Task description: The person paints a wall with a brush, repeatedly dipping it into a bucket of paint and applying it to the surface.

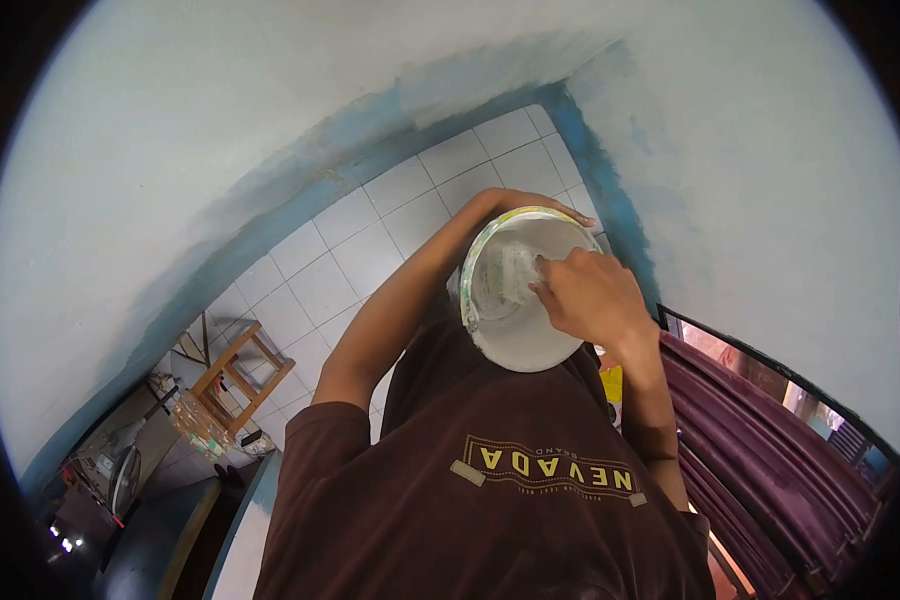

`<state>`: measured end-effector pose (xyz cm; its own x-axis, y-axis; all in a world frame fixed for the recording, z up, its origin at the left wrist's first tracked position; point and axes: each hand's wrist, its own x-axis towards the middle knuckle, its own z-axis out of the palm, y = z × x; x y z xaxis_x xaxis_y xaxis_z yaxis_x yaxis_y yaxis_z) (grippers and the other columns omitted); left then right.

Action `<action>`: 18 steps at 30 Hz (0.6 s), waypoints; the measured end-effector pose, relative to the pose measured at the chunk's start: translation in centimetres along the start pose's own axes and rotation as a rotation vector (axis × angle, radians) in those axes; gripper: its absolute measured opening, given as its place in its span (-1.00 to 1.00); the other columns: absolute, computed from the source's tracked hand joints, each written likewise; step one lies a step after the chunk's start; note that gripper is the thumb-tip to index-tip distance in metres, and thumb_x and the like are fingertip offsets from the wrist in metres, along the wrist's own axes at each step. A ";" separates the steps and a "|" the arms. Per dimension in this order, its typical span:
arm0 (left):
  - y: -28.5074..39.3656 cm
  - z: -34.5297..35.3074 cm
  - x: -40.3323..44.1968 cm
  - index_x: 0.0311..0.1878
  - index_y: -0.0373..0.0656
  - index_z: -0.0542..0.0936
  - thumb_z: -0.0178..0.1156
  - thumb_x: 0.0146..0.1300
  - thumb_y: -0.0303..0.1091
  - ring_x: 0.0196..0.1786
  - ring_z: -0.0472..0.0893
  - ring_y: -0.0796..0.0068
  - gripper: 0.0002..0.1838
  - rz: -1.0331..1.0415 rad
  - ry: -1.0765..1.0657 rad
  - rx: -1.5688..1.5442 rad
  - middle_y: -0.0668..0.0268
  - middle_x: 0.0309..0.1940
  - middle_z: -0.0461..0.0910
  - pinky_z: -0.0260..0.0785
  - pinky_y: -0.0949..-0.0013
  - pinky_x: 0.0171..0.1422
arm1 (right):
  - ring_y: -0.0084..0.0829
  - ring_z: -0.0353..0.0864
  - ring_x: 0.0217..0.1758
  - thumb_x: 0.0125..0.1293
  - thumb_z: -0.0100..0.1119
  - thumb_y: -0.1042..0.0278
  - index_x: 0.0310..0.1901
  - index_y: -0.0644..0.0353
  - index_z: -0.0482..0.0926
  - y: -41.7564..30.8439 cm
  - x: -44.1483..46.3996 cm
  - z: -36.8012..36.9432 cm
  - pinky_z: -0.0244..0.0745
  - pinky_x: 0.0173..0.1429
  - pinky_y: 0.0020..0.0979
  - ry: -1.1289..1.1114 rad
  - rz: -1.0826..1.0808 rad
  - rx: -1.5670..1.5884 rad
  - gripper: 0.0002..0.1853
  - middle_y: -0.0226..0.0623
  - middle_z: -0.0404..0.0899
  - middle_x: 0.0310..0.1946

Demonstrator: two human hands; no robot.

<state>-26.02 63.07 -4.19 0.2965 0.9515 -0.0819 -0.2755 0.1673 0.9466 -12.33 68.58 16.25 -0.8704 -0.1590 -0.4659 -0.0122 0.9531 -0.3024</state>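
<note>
A white bucket (518, 342) is tilted against the front of the brown shirt, its mouth facing up toward me. Yellow and green smears mark its rim, and whitish residue coats the inside. My left arm wraps around its left side, and my left hand (548, 203) holds the far rim. Over the bucket's mouth, my right hand (595, 298) is closed, thumb and curled fingers close together and pointing inward. What its fingertips hold, if anything, is hidden.
White wall (270, 90) with a blue lower band meets the tiled floor (365, 250). A wooden stool (240, 375) is at left, near a dark glossy surface (155, 535). Purple curtains (760, 450) hang beside a window at right. Something yellow (611, 384) shows behind the bucket.
</note>
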 end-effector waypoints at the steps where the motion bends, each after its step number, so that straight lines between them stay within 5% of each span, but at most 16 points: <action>1: 0.0 0.0 0.1 0.57 0.02 0.30 -0.03 0.60 -0.03 0.55 0.31 0.38 -0.43 -0.027 0.001 -0.032 0.37 0.58 0.27 0.13 0.31 0.62 | 0.12 0.72 -0.35 0.33 0.25 0.27 -0.35 0.34 0.71 -0.2 0.1 0.6 0.62 -0.19 -0.02 0.020 0.030 -0.037 -0.74 0.12 0.64 -0.50; 12: -1.1 -2.8 4.0 0.55 -0.02 0.34 0.03 0.57 0.02 0.51 0.35 0.39 -0.40 -0.315 0.016 -0.343 0.32 0.54 0.34 0.17 0.33 0.58 | 0.11 0.71 -0.38 0.30 0.28 0.30 -0.35 0.39 0.71 4.1 0.4 -0.3 0.61 -0.18 -0.03 -0.039 -0.096 0.013 -0.74 0.11 0.64 -0.49; 14: -1.6 -3.2 4.8 0.52 -0.07 0.38 0.10 0.51 0.15 0.47 0.38 0.42 -0.32 0.163 0.019 0.153 0.25 0.48 0.41 0.18 0.35 0.55 | 0.11 0.70 -0.39 0.30 0.28 0.30 -0.35 0.38 0.71 5.4 0.3 -1.2 0.61 -0.20 -0.03 0.007 -0.107 0.020 -0.74 0.09 0.64 -0.50; 15: -1.5 -3.5 5.7 0.52 -0.07 0.38 0.10 0.51 0.15 0.47 0.38 0.42 -0.32 0.155 0.010 0.154 0.25 0.48 0.41 0.18 0.35 0.55 | 0.10 0.71 -0.40 0.25 0.29 0.33 -0.38 0.36 0.71 5.9 0.3 -1.3 0.61 -0.23 -0.05 0.036 -0.111 0.009 -0.78 0.08 0.64 -0.52; 17: 4.4 -2.2 6.9 0.51 -0.07 0.41 0.11 0.47 0.23 0.47 0.37 0.44 -0.27 -0.548 0.034 -0.377 0.25 0.46 0.43 0.17 0.35 0.54 | 0.08 0.71 -0.41 0.21 0.29 0.37 -0.41 0.34 0.72 6.9 -0.2 -0.8 0.61 -0.25 -0.06 0.081 -0.103 0.010 -0.81 0.06 0.64 -0.54; 18: 4.0 -2.5 8.0 0.51 -0.07 0.41 0.11 0.47 0.23 0.47 0.37 0.44 -0.27 -0.560 0.029 -0.361 0.25 0.46 0.43 0.17 0.35 0.54 | 0.04 0.72 -0.39 0.12 0.28 0.44 -0.43 0.31 0.72 7.2 -0.2 -0.1 0.61 -0.25 -0.08 0.059 -0.153 -0.033 -0.89 0.03 0.65 -0.52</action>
<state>-27.06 72.00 -1.83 0.4609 0.7015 -0.5436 -0.3776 0.7093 0.5953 -12.30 75.51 14.23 -0.8844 -0.2885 -0.3669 -0.1622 0.9271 -0.3379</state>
